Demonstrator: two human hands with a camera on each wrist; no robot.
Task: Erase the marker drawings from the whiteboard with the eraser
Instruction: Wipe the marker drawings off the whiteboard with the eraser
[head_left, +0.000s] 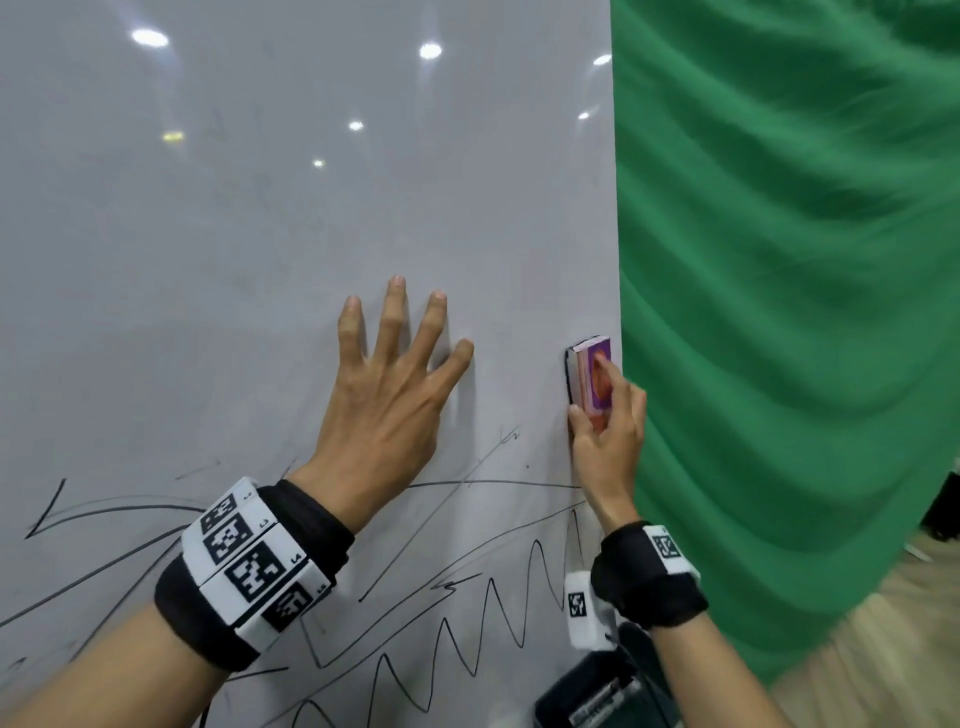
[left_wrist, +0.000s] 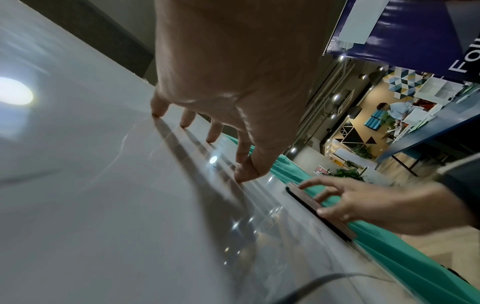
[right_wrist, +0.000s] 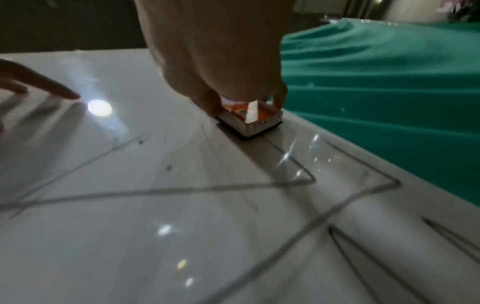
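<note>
The whiteboard (head_left: 260, 260) stands upright and fills the left of the head view. Black marker lines (head_left: 457, 623) zigzag across its lower part; the upper part shows only faint smudges. My right hand (head_left: 605, 415) grips a small purple and orange eraser (head_left: 589, 371) and holds it flat against the board near its right edge. In the right wrist view the eraser (right_wrist: 253, 121) sits under my fingers, just above the marker lines (right_wrist: 298, 183). My left hand (head_left: 395, 374) lies flat on the board, fingers spread, left of the eraser. In the left wrist view its fingertips (left_wrist: 187, 121) touch the board.
A green cloth (head_left: 779, 312) hangs right behind the board's right edge. A dark tray or box (head_left: 592, 696) sits below my right wrist at the board's bottom. Wooden floor (head_left: 883, 649) shows at the lower right. A person stands at a far counter (left_wrist: 397, 111).
</note>
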